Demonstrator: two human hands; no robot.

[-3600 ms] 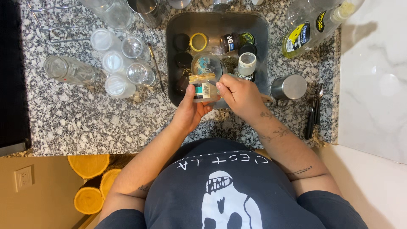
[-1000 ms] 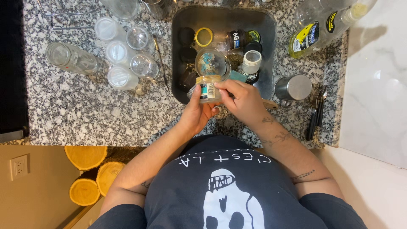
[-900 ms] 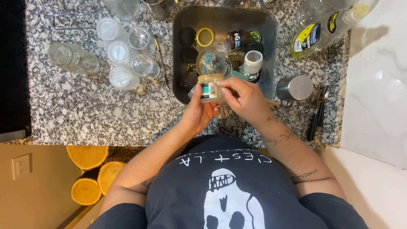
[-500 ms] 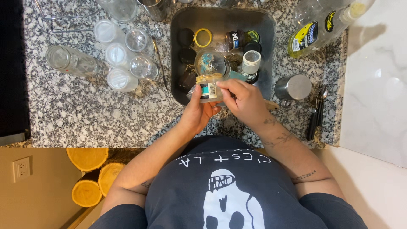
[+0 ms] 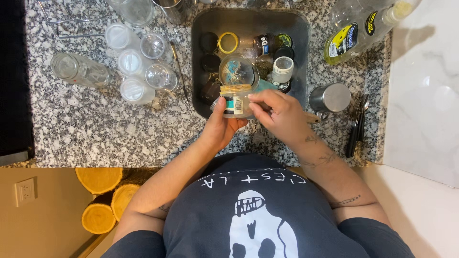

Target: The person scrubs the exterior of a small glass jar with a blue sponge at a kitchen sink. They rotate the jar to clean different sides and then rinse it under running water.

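Both hands [image 5: 253, 112] hold a jar [image 5: 235, 100] over the tub's [image 5: 201, 102] near rim.

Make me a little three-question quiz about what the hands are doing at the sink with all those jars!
1. True or false: the left hand holds a small labelled jar over the front edge of the metal sink.
2. What does the right hand touch? A) the dish soap bottle B) the side of the small labelled jar C) the steel cup
3. Fill the gap: the cluster of clear glass jars stands on the granite counter to the ___ of the sink, as the picture shows it.

Key: 1 true; 2 B; 3 left
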